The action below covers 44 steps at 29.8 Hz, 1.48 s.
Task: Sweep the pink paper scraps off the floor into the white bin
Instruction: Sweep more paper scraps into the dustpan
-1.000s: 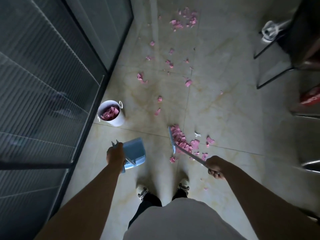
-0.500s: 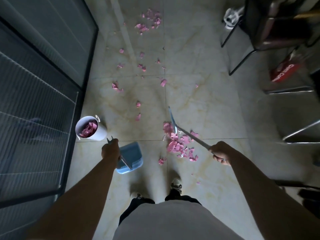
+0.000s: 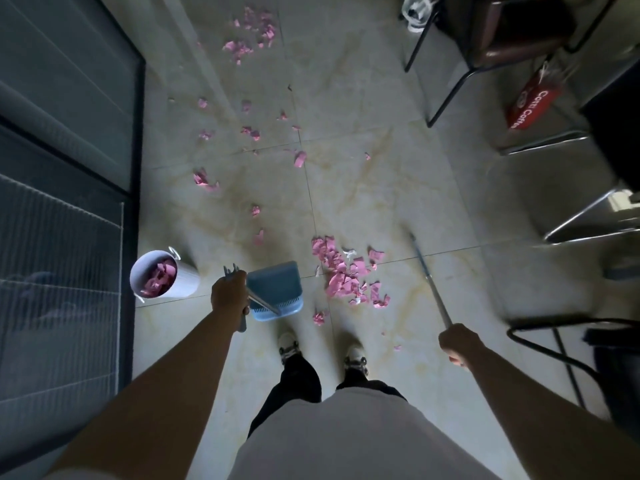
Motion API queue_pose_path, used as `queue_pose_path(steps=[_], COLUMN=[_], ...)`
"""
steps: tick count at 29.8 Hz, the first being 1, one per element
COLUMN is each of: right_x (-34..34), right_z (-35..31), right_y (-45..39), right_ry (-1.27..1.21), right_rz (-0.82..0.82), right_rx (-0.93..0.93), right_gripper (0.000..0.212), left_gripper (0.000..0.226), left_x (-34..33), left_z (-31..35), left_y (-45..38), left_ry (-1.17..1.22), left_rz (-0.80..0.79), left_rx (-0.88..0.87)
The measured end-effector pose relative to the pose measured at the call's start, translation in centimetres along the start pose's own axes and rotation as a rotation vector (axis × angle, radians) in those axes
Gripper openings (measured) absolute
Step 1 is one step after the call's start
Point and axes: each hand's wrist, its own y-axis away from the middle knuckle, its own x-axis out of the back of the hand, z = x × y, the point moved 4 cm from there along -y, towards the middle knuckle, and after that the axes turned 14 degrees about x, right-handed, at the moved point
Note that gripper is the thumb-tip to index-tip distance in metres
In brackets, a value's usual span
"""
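Observation:
A heap of pink paper scraps (image 3: 348, 277) lies on the tiled floor just ahead of my feet. More scraps (image 3: 254, 29) are scattered farther up the floor. My left hand (image 3: 229, 295) grips the handle of a blue dustpan (image 3: 276, 289), which stands left of the heap. My right hand (image 3: 459, 345) grips the thin broom handle (image 3: 429, 280), and the broom's blurred head is to the right of the heap. The white bin (image 3: 166, 273) stands at the left by the glass wall, with pink scraps inside.
A dark-framed glass wall (image 3: 135, 188) runs down the left side. Black chair legs (image 3: 446, 95), a red bag (image 3: 530, 103) and metal frames (image 3: 585, 223) crowd the right. Another black frame (image 3: 554, 344) stands near my right arm. My shoes (image 3: 289, 346) are below the heap.
The broom has swung from the heap's left side over to its right, leaving the heap uncovered. The dustpan stays beside the bin. The view has shifted, showing more of the right side.

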Motion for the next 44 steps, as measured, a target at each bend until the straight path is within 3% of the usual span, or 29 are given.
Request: queue_pose_path(steps=[3,7,10,15,21,34,39,44], right_x=[-2.3,-6.1,-8.8,-12.1,-14.7,-13.8,-13.3,-11.8], right_z=[1.4,-0.2,-1.9,-6.4,-16.0,-27.2,-28.9,-26.9], right_y=[0.5,4.1,6.1,8.4,8.9,7.6,7.1,6.8], right_ry=[-0.098,-0.284,-0.452,-0.718,-0.905,-0.827,-0.819,-0.815], right_rz=[-0.076,-0.180,-0.215,-0.215,-0.133,-0.215,-0.179,-0.102], right_rx=[-0.093,-0.269,-0.344,-0.358,-0.305,-0.141,-0.055,-0.082], right_gripper=[0.037,0.020,0.037,0.041,0.028,0.020,0.024,0.017], left_gripper=[0.032,0.047,0.054,0.056,0.045,0.043,0.042,0.040], left_x=[-0.2,0.3,1.2,3.2,5.2,8.5,8.2,7.7], left_z=[0.4,1.0,1.8,2.8,3.3,1.9,2.3,2.5], left_y=[-1.1,-4.9,-7.1,-9.5,-10.9,-13.7,-13.6,-13.2], left_ry=[-0.060,-0.115,-0.165,-0.220,-0.317,-0.264,-0.302,-0.284], left_rz=[0.013,-0.034,-0.060,-0.062,-0.070,-0.087,-0.090,-0.094], left_rx=[-0.055,-0.049,-0.067,-0.092,-0.133,-0.092,-0.098,-0.087])
